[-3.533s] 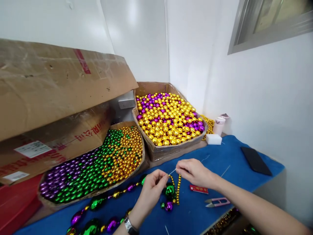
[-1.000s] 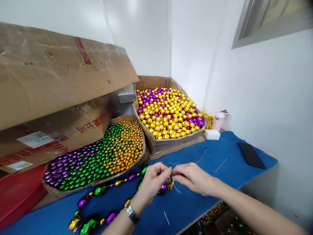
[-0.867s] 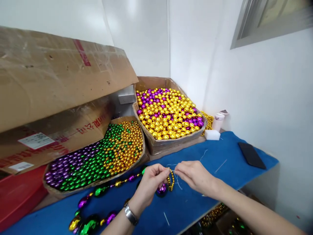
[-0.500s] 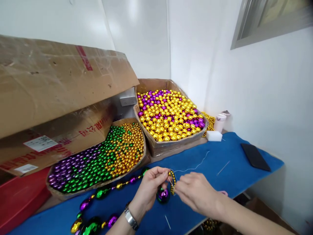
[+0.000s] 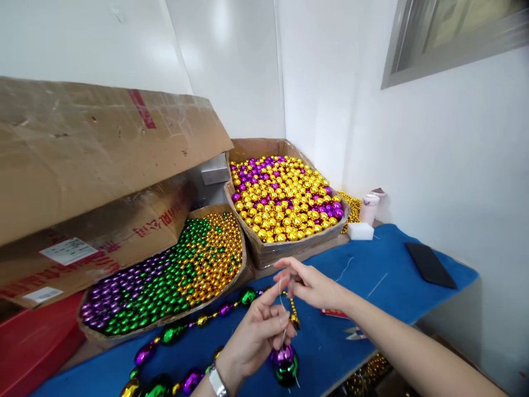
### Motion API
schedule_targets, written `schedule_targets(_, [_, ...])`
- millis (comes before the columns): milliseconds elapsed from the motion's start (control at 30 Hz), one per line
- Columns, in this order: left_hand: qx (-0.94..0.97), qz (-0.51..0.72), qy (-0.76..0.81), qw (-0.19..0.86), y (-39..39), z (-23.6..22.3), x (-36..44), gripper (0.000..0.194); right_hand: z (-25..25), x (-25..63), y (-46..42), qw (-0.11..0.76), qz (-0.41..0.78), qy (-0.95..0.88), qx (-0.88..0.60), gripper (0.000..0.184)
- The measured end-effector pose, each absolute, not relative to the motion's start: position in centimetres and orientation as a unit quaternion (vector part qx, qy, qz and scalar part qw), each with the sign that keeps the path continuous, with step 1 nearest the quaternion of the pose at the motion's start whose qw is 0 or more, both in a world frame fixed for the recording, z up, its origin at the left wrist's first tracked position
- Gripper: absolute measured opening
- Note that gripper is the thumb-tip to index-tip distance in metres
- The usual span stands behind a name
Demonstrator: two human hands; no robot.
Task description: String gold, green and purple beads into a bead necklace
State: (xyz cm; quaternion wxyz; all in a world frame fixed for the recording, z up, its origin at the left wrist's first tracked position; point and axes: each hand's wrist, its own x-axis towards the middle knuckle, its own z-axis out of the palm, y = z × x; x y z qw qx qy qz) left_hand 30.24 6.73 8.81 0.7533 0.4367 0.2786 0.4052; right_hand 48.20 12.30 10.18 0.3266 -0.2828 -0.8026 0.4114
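My left hand (image 5: 260, 331) pinches a thin white string (image 5: 282, 300) between thumb and fingers, and the string arcs up past its raised forefinger. Below those fingers hangs a large shiny purple and green bead (image 5: 285, 364), with a string end trailing beneath it. My right hand (image 5: 312, 284) is just above and to the right, its fingers loosely stretched and apart beside the upper part of the string. Whether its fingertips touch the string is unclear. A short chain of small gold beads (image 5: 293, 311) hangs under the right hand. A strung bead garland (image 5: 171, 334) lies to the left.
Cardboard boxes hold small mixed beads (image 5: 165, 281) and larger gold and purple beads (image 5: 285, 204). Scissors (image 5: 355, 333) lie on the blue cloth (image 5: 388, 303). A black flat object (image 5: 430, 264), white block (image 5: 360, 231) and cup (image 5: 369, 208) are at the right.
My right hand has moved up and left over the string, its fingers opening out. My left hand has shifted slightly down. The scissors and a red item have come into sight.
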Motion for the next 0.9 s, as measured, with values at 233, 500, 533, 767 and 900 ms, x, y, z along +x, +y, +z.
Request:
schedule_targets(233, [0.519,0.482,0.294,0.642,6.8,10.8,29.8,0.089,9.4,48.2,9.5,0.356,0.498,-0.738,-0.285,0.053])
schedule_targets(500, [0.752,0.524,0.371,0.147,7.9,9.5,30.0,0.073,8.4,47.0,8.7,0.306,0.635,-0.633,-0.32,0.035])
schedule_targets(533, [0.758,0.531,0.358,0.123,8.0,9.3,30.2,0.074,8.3,46.8,8.7,0.283,0.643,-0.639,-0.313,0.036])
schedule_targets(767, [0.773,0.498,0.382,0.094,7.5,9.9,30.2,0.075,9.3,48.4,9.3,0.305,0.454,-0.756,-0.359,0.036])
schedule_targets(900, [0.716,0.462,0.452,0.264,7.1,10.6,30.3,0.067,9.9,49.1,8.4,0.329,0.263,-0.812,-0.404,0.029])
